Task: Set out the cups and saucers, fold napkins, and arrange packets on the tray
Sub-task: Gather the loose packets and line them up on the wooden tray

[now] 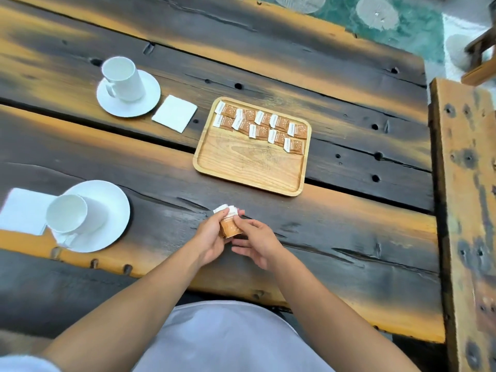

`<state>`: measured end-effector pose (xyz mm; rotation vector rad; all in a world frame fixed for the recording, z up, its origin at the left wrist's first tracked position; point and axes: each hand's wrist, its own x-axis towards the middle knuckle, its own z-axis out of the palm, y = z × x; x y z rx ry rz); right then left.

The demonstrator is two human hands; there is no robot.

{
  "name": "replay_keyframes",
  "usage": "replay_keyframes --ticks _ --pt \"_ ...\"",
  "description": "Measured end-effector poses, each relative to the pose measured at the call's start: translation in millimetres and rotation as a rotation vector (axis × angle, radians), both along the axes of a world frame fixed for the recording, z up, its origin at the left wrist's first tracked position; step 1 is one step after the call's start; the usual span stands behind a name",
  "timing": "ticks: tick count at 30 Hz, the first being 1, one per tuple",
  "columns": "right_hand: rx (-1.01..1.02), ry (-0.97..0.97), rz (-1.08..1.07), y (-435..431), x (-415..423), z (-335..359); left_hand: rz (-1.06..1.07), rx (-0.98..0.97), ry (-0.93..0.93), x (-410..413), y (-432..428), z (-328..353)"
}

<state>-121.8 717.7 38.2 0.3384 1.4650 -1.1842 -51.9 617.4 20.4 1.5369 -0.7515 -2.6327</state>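
Note:
A small stack of brown-and-white packets (pixel 228 224) is gripped in my left hand (pixel 212 237) above the table's near side. My right hand (pixel 255 241) touches the stack's right side with thumb and fingertips. The wooden tray (pixel 249 167) lies beyond my hands; several packets (pixel 261 124) sit in two rough rows along its far part. A white cup (pixel 122 77) stands on a saucer (pixel 149 103) at the far left with a folded napkin (pixel 174 113) beside it. A second cup (pixel 72 213) stands on a saucer (pixel 112 210) at the near left, partly over another napkin (pixel 21 210).
The table (pixel 349 237) is dark, rough planks with gaps and bolt holes. A wooden bench or beam (pixel 467 210) runs along the right side. Green patterned floor (pixel 402 22) and a chair leg (pixel 480 49) show at the far right.

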Motion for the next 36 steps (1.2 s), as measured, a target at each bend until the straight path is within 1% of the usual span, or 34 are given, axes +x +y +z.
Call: replay_keyframes --ticks 2,4,6,8,10,11,13,15,17,20,22,25,29,31,33,36 --pt "-0.046 -0.017 -0.047 -12.1 -0.4 3.5 0.064 -0.043 -0.005 -5.6 -6.1 6.7" --pt "-0.069 0.005 -0.077 -25.6 -3.3 7.4 0.070 -0.072 -0.014 -11.4 -16.0 14.2" --pt "-0.077 0.023 -0.121 -39.1 -9.6 9.4 0.053 -0.069 0.003 -17.8 -27.4 20.1" --pt "-0.087 0.027 -0.162 -54.9 -21.2 12.8 0.026 -0.020 0.064 -25.5 -39.8 24.4" --pt "-0.102 0.010 -0.187 -68.5 -37.1 16.1 -0.039 0.008 0.117 -34.9 -51.5 25.7" --pt "-0.109 0.004 -0.190 -73.2 -44.9 17.4 -0.084 -0.008 0.120 -38.8 -56.8 25.9" --pt "-0.105 0.025 -0.188 -83.5 -63.4 18.6 -0.185 -0.067 0.082 -48.3 -72.2 25.5" --pt "-0.073 0.071 -0.184 -93.2 -82.0 16.4 -0.239 -0.123 0.018 -57.3 -89.1 21.7" --pt "-0.036 0.118 -0.168 -103.3 -98.6 12.2 -0.224 -0.180 -0.040 -66.1 -105.0 16.1" --pt "0.018 0.185 -0.135 -120.7 -120.7 2.1 -0.184 -0.246 -0.076 -82.4 -128.5 7.2" --pt "0.033 0.216 -0.109 -131.8 -132.1 -5.1 -0.218 -0.339 -0.131 -92.2 -143.1 0.7" --pt "0.071 0.264 -0.024 -148.9 -148.5 -17.6 -0.271 -0.483 -0.266 -107.7 -164.3 -14.8" --pt "0.116 0.299 0.069 -164.8 -163.7 -32.0 -0.393 -0.656 -0.410 -126.3 -188.1 -32.9" --pt "0.122 0.278 0.073 -168.5 -168.2 -37.2 -0.443 -0.741 -0.463 -130.9 -196.3 -37.5" --pt "0.125 0.272 0.079 -170.9 -170.8 -42.3 -0.512 -0.870 -0.516 -132.7 -200.3 -40.1" --pt "0.160 0.346 0.117 -172.2 -170.4 -45.7 -0.566 -1.044 -0.531 -131.9 -200.8 -39.6"
